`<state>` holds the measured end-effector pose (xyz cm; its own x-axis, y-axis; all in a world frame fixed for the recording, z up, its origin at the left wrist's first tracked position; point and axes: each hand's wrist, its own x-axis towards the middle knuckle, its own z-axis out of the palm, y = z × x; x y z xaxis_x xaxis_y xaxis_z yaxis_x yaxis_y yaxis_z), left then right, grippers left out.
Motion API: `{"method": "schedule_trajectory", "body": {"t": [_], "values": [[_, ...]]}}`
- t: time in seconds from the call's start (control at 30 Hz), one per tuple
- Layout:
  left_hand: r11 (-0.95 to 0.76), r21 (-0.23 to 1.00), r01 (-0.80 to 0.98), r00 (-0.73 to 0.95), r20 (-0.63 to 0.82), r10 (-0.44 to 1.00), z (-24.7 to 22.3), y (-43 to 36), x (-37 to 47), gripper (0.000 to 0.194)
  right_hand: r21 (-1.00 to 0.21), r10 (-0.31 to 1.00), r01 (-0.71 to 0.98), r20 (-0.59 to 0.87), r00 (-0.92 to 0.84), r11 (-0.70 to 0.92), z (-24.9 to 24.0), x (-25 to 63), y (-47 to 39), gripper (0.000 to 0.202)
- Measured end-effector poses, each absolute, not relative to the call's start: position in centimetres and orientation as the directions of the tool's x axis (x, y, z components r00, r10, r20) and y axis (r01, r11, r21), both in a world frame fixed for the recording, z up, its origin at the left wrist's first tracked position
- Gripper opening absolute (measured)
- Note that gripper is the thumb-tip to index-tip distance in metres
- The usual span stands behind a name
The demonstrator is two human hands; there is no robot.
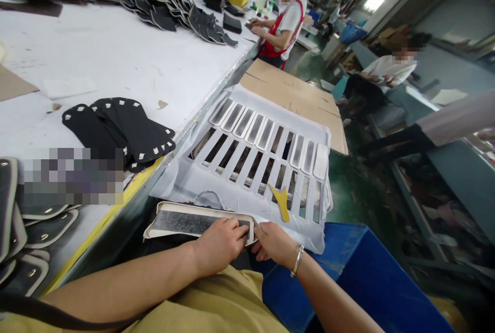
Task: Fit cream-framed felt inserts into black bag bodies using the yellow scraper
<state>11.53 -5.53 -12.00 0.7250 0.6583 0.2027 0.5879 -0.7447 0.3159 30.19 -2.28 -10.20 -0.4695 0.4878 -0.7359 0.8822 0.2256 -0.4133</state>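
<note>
We have the cream-edged panel [181, 222] at the near side, just in front of us, lying lengthwise from left to right, its grey middle facing up. Our left hand [223, 243] rests on the panel's right end with fingers bent, seemingly to steady it; whether they grip anything underneath, we cannot tell. Our right hand [274, 243] is nearly closed, thumb and fingers pinching the right edge, probably because that narrow rim needs a fine hold. Just beyond, the slotted tray [189, 182] carries pale-rimmed strips [244, 122] in a row across its far part, seemingly spread side by side so each can be picked up singly. A yellow tool [284, 204] lies on the tray's near right, presumably within easy reach. Black pieces [131, 129] overlap on the bench [104, 60] to our left, perhaps to save room.
</note>
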Motion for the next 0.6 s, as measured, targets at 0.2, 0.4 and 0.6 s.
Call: {"method": "schedule_trajectory", "body": {"t": [0.2,0.4,0.6], "values": [[-0.741,0.278,0.612,0.712,0.213,0.669,-11.8,-6.0,11.4,0.015,-0.425,0.506,0.888,-0.735,-0.451,0.174,-9.8,29.9,-3.5,0.035],[-0.749,0.17,0.64,0.717,0.219,0.662,-12.2,-7.1,11.7,0.024,-0.387,0.622,0.884,-0.633,-0.461,0.262,-10.4,29.8,-3.8,0.02],[-0.77,0.239,0.592,0.739,0.221,0.636,-12.0,-6.2,11.1,0.02,-0.522,0.619,0.853,-0.671,-0.408,-0.005,-10.5,29.9,-4.2,0.016]]}}
